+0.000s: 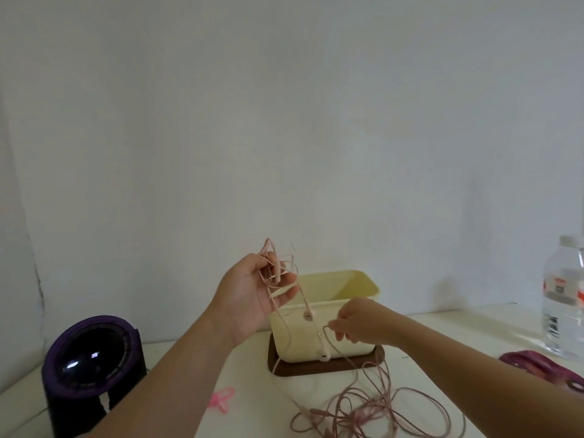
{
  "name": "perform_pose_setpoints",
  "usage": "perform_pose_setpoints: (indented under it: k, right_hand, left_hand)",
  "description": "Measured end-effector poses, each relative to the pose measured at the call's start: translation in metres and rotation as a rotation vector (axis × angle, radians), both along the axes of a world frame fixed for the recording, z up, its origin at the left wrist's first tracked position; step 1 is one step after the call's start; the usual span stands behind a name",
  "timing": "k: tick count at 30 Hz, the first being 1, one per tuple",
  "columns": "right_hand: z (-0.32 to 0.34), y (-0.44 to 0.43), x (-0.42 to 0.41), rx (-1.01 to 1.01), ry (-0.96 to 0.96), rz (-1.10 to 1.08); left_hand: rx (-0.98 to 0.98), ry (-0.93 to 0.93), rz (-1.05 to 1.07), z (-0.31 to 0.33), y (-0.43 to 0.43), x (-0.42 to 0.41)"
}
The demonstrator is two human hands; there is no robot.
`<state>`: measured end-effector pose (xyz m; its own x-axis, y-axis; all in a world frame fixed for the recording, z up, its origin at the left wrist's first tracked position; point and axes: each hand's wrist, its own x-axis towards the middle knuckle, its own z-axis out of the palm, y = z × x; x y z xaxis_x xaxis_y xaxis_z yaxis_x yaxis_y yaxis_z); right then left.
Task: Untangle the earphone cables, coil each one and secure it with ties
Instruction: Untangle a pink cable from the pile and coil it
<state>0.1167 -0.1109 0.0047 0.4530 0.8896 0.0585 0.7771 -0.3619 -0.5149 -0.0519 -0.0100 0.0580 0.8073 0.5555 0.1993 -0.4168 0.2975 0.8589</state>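
above the tabletop (246,371), the left hand (252,298) is being held up with its palm toward the camera, its fingers curling round a bunch of loops of the pink earphone cable (278,273). strands are hanging down from it in front of a cream box (341,295), and one earbud (324,355) is dangling by the box's lower edge. lower and to the right, the right hand (357,324) is pinching a bend of the same cable between thumb and fingertips. the rest of the cable is lying in a loose tangle (379,412) on the tabletop in front of the box. the box is sitting on a dark brown tray (377,358). a pink tie (222,399) is lying near a purple speaker (91,358), and a water bottle (564,298) is standing at far right.
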Motion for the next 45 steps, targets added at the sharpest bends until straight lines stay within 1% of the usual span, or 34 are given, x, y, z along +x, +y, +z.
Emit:
perform_pose_setpoints:
  k: [3, 4, 5, 6, 8, 10, 12, 14, 16, 18, 20, 21, 23, 24, 25, 26, 27, 29, 30, 31, 32, 35, 36, 39, 40, 43, 44, 45]
  right_hand:
    - [-0.014, -0.001, 0.003, -0.051, -0.269, -0.083]
    - [-0.016, -0.001, 0.0, -0.025, -0.303, -0.058]
    - [-0.019, -0.001, -0.006, 0.004, -0.315, 0.018]
    - [-0.02, -0.002, -0.013, -0.001, -0.314, 0.137]
    - [-0.031, 0.0, -0.024, -0.174, -0.28, 0.356]
    - [-0.046, 0.002, -0.03, -0.407, -0.291, 0.411]
    - [-0.059, 0.003, -0.027, -0.54, -0.377, 0.399]
    - [-0.066, 0.004, -0.02, -0.585, -0.486, 0.333]
    - [-0.064, 0.004, -0.012, -0.593, -0.598, 0.229]
    - [-0.061, 0.003, -0.001, -0.567, -0.627, 0.119]
    - [-0.055, 0.0, 0.009, -0.53, -0.617, 0.02]
    - [-0.051, -0.001, 0.013, -0.534, -0.587, 0.007]
    - [-0.04, -0.001, 0.018, -0.524, -0.529, 0.064]
    - [-0.032, -0.001, 0.016, -0.491, -0.483, 0.099]
    - [-0.021, 0.0, 0.013, -0.407, -0.424, 0.119]
    - [-0.008, 0.0, 0.008, -0.264, -0.352, 0.136]
    - [0.006, 0.001, 0.0, -0.079, -0.27, 0.16]
    - [0.032, 0.0, -0.019, 0.296, -0.031, 0.207]
    - [0.043, -0.002, -0.029, 0.403, 0.094, 0.233]
    - [0.049, -0.002, -0.037, 0.439, 0.183, 0.243]
    - [0.054, -0.002, -0.043, 0.433, 0.211, 0.244]
    - [0.05, -0.001, -0.051, 0.384, 0.13, 0.218]
    - [0.048, -0.001, -0.05, 0.396, 0.169, 0.21]
    - [0.044, -0.002, -0.044, 0.441, 0.452, 0.186]
    - [0.044, -0.003, -0.042, 0.453, 0.516, 0.161]
    - [0.048, -0.006, -0.033, 0.532, 0.713, 0.124]
    - [0.051, -0.008, -0.03, 0.555, 0.762, 0.129]
    - [0.053, -0.01, -0.028, 0.563, 0.77, 0.138]
  left_hand:
    - [0.034, 0.064, 0.085, -0.004, 0.007, -0.001]
    - [0.044, 0.08, 0.108, -0.006, 0.009, -0.001]
    - [0.051, 0.084, 0.132, -0.008, 0.01, -0.001]
    - [0.057, 0.081, 0.159, -0.009, 0.01, -0.001]
    - [0.053, 0.069, 0.216, -0.012, 0.011, -0.003]
    - [0.053, 0.06, 0.265, -0.013, 0.013, -0.005]
    - [0.055, 0.055, 0.28, -0.013, 0.013, -0.007]
    - [0.054, 0.041, 0.287, -0.01, 0.013, -0.01]
    - [0.043, -0.005, 0.301, -0.006, 0.013, -0.015]
    - [0.056, -0.053, 0.316, 0.0, 0.015, -0.02]
    - [0.092, -0.051, 0.315, 0.005, 0.016, -0.023]
    - [0.111, -0.025, 0.311, 0.006, 0.017, -0.024]
    - [0.157, 0.059, 0.291, 0.004, 0.017, -0.022]
    - [0.178, 0.112, 0.276, 0.001, 0.017, -0.021]
    - [0.203, 0.166, 0.261, -0.002, 0.017, -0.02]
    - [0.229, 0.22, 0.242, -0.006, 0.018, -0.019]
    - [0.259, 0.275, 0.215, -0.009, 0.018, -0.018]
    - [0.343, 0.38, 0.12, -0.017, 0.017, -0.017]
    - [0.411, 0.432, 0.064, -0.02, 0.016, -0.018]
    - [0.484, 0.472, 0.012, -0.022, 0.014, -0.018]
    - [0.542, 0.491, -0.036, -0.024, 0.013, -0.019]
    - [0.582, 0.492, -0.099, -0.026, 0.008, -0.021]
    - [0.598, 0.495, -0.082, -0.027, 0.008, -0.022]
    - [0.66, 0.486, 0.056, -0.031, 0.01, -0.024]
    - [0.658, 0.47, 0.115, -0.033, 0.012, -0.025]
    - [0.555, 0.418, 0.243, -0.035, 0.023, -0.029]
    - [0.517, 0.42, 0.264, -0.035, 0.026, -0.031]
    - [0.5, 0.44, 0.273, -0.036, 0.029, -0.034]
